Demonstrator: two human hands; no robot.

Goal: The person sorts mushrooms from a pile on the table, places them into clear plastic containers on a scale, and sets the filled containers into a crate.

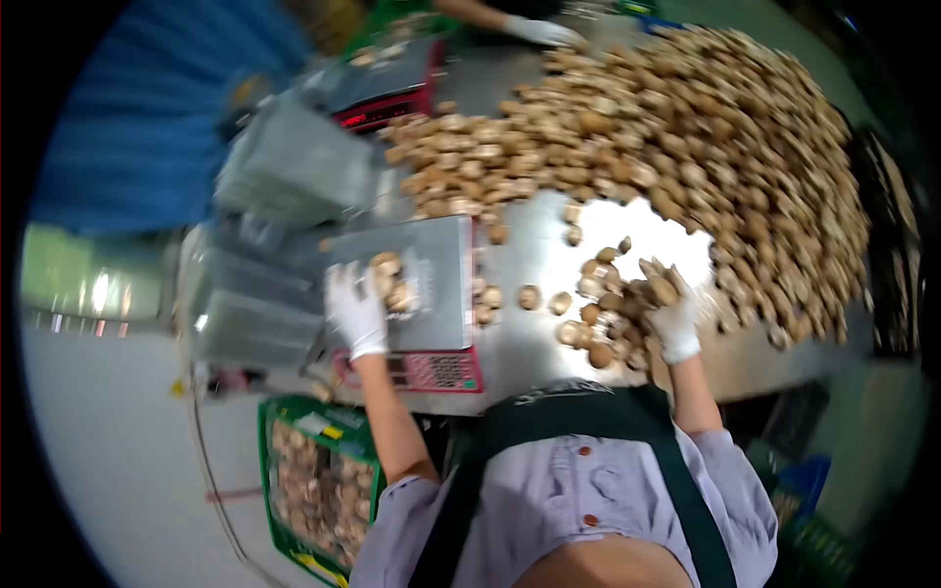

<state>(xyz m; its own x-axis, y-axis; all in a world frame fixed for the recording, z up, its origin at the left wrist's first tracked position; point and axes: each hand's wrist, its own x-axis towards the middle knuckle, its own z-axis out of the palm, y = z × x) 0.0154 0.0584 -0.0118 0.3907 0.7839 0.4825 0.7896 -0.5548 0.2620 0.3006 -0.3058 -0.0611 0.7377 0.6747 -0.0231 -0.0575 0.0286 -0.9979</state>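
My left hand (357, 310), in a white glove, lies at the left side of a clear plastic tray (420, 284) on a weighing scale (446, 255). Its fingers are spread, and whether they grip the tray's edge is hard to tell. A few brown mushrooms (388, 265) sit in the tray. To the right, my gloved right hand (676, 318) is closed around a mushroom (663, 289), perhaps more than one, over a small heap of mushrooms (610, 304) on the metal table (520, 255).
A large mushroom pile (706, 127) covers the table's far and right side. Stacked clear trays (294, 162) stand on the left, near a second scale (387, 98). Below is a green crate (265, 441) of packed mushrooms. Another person's gloved hand (544, 31) is at the far side.
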